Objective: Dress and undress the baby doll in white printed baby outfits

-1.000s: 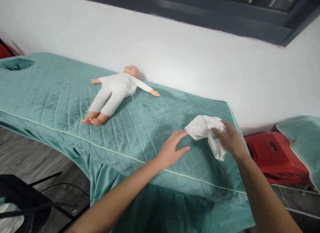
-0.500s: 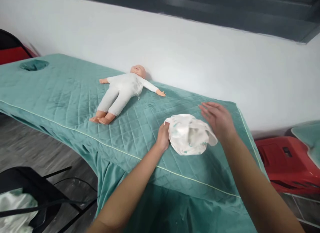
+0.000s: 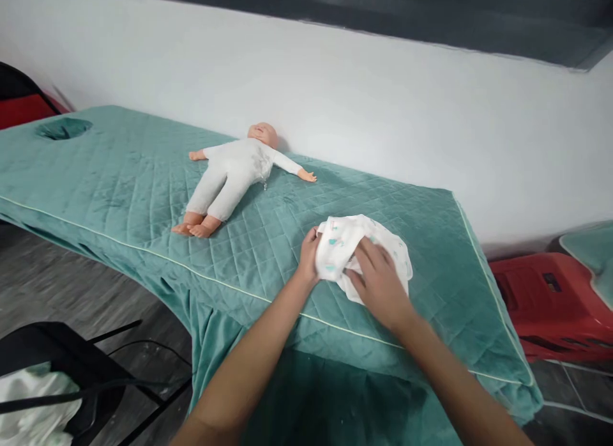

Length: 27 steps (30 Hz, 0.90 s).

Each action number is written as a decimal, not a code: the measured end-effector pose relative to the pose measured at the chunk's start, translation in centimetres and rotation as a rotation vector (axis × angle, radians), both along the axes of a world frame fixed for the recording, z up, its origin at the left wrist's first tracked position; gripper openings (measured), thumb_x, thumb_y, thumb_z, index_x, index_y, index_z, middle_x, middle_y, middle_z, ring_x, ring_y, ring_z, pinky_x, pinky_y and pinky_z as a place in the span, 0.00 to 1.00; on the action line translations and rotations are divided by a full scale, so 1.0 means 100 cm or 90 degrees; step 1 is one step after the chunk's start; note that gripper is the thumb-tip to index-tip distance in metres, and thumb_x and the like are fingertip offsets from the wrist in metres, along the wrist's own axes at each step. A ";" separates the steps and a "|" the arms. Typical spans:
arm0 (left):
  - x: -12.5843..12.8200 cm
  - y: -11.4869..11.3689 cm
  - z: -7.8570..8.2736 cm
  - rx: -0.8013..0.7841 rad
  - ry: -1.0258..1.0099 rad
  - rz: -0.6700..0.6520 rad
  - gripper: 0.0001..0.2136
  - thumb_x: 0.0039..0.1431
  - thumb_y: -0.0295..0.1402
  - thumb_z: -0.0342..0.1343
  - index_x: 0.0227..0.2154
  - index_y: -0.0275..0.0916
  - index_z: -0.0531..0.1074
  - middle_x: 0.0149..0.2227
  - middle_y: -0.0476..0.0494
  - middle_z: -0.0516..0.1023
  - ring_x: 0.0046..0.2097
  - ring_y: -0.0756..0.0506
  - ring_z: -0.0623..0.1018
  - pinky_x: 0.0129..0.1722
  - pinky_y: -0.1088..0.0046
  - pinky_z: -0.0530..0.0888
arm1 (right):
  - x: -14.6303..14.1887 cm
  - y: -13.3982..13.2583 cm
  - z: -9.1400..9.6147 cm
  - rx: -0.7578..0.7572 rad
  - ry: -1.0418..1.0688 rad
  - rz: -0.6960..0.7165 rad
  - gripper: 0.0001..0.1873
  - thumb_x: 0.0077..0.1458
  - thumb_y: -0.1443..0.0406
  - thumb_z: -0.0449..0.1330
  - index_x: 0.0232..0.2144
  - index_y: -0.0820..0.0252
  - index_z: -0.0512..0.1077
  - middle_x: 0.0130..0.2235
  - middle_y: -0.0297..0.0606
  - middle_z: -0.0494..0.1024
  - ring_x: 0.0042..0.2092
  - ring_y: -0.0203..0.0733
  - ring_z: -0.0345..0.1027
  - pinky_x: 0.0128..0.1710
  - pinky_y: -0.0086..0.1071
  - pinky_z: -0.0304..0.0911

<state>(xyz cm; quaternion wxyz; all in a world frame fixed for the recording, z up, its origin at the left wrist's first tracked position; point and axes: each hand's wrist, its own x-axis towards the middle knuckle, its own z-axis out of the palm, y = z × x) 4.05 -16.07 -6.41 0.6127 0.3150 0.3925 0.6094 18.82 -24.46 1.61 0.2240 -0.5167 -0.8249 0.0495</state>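
Observation:
A soft white printed cloth [image 3: 335,245] with small green and pink figures lies bunched near the right end of the green quilted bed cover [image 3: 421,235]. Its left edge is gripped by my left hand [image 3: 309,257], thumb on top and fingers partly hidden. From the right, my right hand [image 3: 380,283] curls its fingers over a fold in the middle of the cloth, thumb below; some fingertips are hidden in it. Further left, a baby doll [image 3: 230,171] in a white suit lies on its back, head toward the wall and arms spread.
The bed stands against a white wall [image 3: 383,114]; a face hole [image 3: 64,128] is at its far left. A red plastic chair [image 3: 550,305] stands right of it. At the lower left, white cloth [image 3: 33,404] lies on a black folding chair [image 3: 57,350].
My right hand has come down and left from above the cloth onto its middle. The cloth's left part is now folded over, while my left hand keeps its hold. The doll has not moved.

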 end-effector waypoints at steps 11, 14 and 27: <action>0.003 -0.007 0.020 -0.034 -0.125 -0.007 0.18 0.49 0.46 0.68 0.30 0.37 0.72 0.28 0.52 0.73 0.30 0.52 0.71 0.33 0.76 0.68 | 0.024 0.036 0.006 0.033 0.136 -0.095 0.21 0.66 0.56 0.50 0.57 0.52 0.69 0.59 0.44 0.73 0.63 0.52 0.64 0.65 0.51 0.58; 0.003 -0.004 0.020 -0.043 -0.186 -0.010 0.18 0.49 0.44 0.69 0.35 0.35 0.75 0.35 0.47 0.79 0.36 0.49 0.77 0.41 0.72 0.72 | 0.009 0.015 -0.013 -0.042 0.035 -0.051 0.23 0.60 0.51 0.59 0.55 0.51 0.69 0.63 0.45 0.70 0.64 0.62 0.61 0.63 0.57 0.58; -0.009 -0.001 0.020 -0.034 -0.293 0.063 0.11 0.65 0.42 0.58 0.44 0.43 0.73 0.24 0.55 0.70 0.25 0.53 0.70 0.28 0.77 0.70 | 0.092 0.028 0.001 0.038 0.329 -0.383 0.24 0.48 0.56 0.64 0.45 0.57 0.65 0.41 0.44 0.78 0.43 0.52 0.73 0.43 0.44 0.69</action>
